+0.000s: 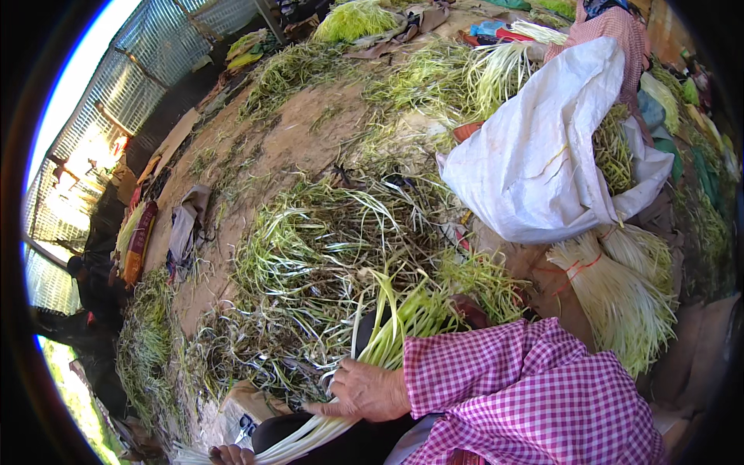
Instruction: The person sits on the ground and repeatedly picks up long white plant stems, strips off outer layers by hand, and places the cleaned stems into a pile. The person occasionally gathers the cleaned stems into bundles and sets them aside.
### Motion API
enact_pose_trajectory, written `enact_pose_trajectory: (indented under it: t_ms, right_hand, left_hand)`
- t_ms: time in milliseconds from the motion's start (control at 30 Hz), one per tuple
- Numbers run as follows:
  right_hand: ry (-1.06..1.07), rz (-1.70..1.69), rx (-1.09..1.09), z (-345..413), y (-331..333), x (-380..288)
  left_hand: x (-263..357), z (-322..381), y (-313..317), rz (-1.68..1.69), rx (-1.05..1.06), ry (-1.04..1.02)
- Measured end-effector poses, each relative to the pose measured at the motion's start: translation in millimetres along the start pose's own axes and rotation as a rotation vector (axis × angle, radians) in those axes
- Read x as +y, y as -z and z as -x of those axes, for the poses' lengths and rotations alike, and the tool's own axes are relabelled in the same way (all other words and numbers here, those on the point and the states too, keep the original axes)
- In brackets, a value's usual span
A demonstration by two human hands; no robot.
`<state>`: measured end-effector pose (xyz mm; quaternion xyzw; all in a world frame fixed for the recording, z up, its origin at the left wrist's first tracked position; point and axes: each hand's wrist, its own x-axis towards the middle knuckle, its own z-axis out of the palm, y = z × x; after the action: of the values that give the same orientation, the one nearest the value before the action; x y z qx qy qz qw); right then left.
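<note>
My right hand (366, 390), in a pink checked sleeve (500, 366), is closed around a bunch of blanched leafy stalks (401, 325) that look like garlic chives. Their yellow-green leaves fan out beyond the hand, and the white stems (314, 433) run down to the lower left across my dark-trousered leg. At the bottom edge, the fingertips of my left hand (232, 455) curl over the stem ends; the rest of that hand is cut off. A pair of scissors (245, 427) lies on a cardboard piece (229, 407) beside my knee.
A heap of loose trimmings (325, 250) covers the ground ahead. On the right are a white woven sack (535, 151) and stalk bundles (610, 285) tied with red string. Another person's checked sleeve (604, 35) shows behind the sack. Translucent sheeting (157, 52) forms the left wall.
</note>
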<state>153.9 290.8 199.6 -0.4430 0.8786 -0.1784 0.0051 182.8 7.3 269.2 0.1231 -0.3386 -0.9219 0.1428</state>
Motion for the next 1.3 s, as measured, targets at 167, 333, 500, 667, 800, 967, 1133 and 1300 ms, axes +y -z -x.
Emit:
enact_pose_trajectory:
  t_ms: [167, 333, 500, 667, 800, 967, 1133, 1300]
  right_hand:
    - [-0.080, 0.198, 0.268, 9, -8, -1]
    - [-0.200, 0.349, 0.458, 36, 6, 39]
    - [-0.349, 0.238, 0.498, 95, 9, 84]
    - [-0.400, -0.008, 0.559, 123, 0, 85]
    - [-0.567, -0.344, 0.421, 135, -7, 91]
    - [-0.624, -0.549, 0.467, 150, -21, 96]
    - [-0.718, -0.491, 0.403, 158, -31, 93]
    - [-0.858, -0.045, 0.190, 152, -44, 89]
  left_hand:
    - [-4, 2, 1, -0.018, 0.013, -0.042]
    - [0, -1, 10, 0.011, 0.010, -0.048]
    - [1, -4, 13, -0.016, 0.022, -0.051]
    - [-4, -2, 9, -0.045, 0.014, -0.074]
    - [-6, -1, 6, -0.056, 0.004, -0.075]
    - [-5, 0, 6, -0.072, 0.009, -0.103]
    - [-7, 2, 4, -0.040, -0.011, -0.084]
    - [-12, 7, -4, -0.045, -0.027, -0.063]
